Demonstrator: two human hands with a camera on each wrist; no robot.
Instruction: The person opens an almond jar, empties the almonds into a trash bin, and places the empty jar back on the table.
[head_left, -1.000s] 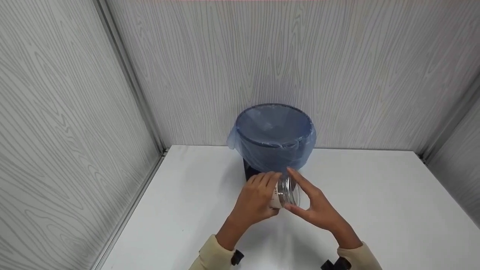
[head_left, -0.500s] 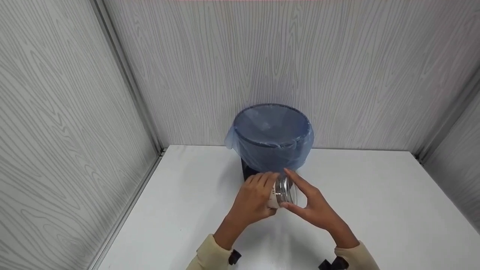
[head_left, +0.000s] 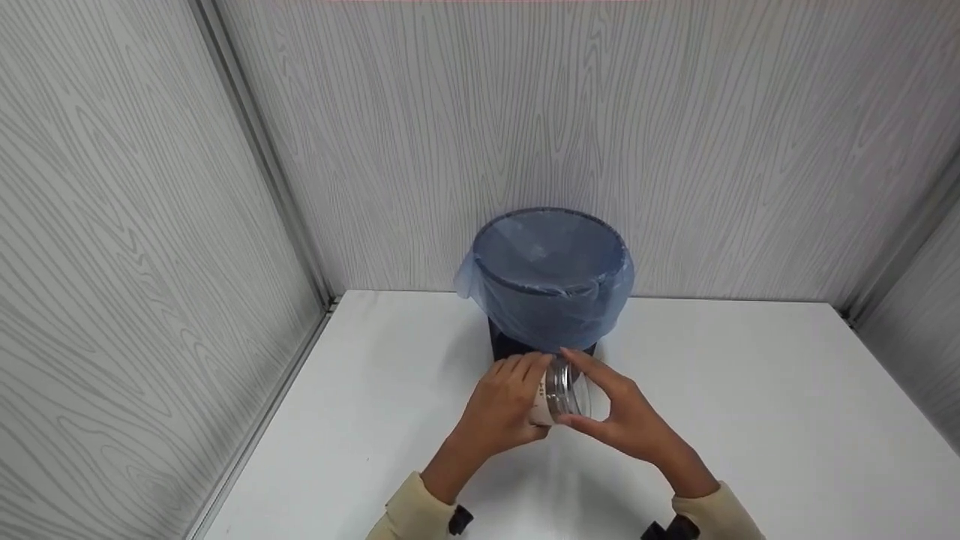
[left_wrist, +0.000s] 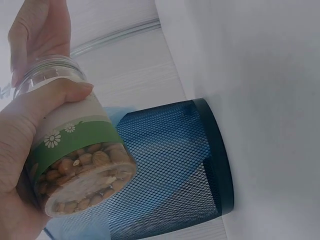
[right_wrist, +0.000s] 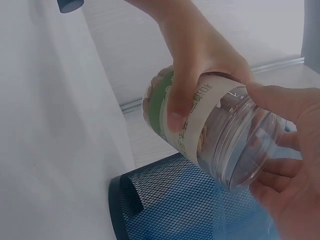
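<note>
My left hand [head_left: 499, 405] grips a clear jar [head_left: 541, 397] around its labelled body, the jar lying tilted on its side in the air. In the left wrist view, brown nuts [left_wrist: 85, 162] show through the jar below a green label band with white flowers. On the mouth end, facing right, sits a clear lid [right_wrist: 257, 155]. My right hand [head_left: 630, 420] holds that lid between thumb and fingers. The right wrist view shows the thumb on one side of the lid and curled fingers on the other.
Just beyond the hands, a dark mesh wastebasket [left_wrist: 165, 160] stands on the white table [head_left: 405, 375], lined with a blue plastic bag [head_left: 555, 315]. Wood-grain panels [head_left: 450, 135] rise behind and at both sides of the table.
Both hands have come slightly down and left with the jar, nearer to me, relative to the wastebasket. Their hold on the jar and lid looks the same.
</note>
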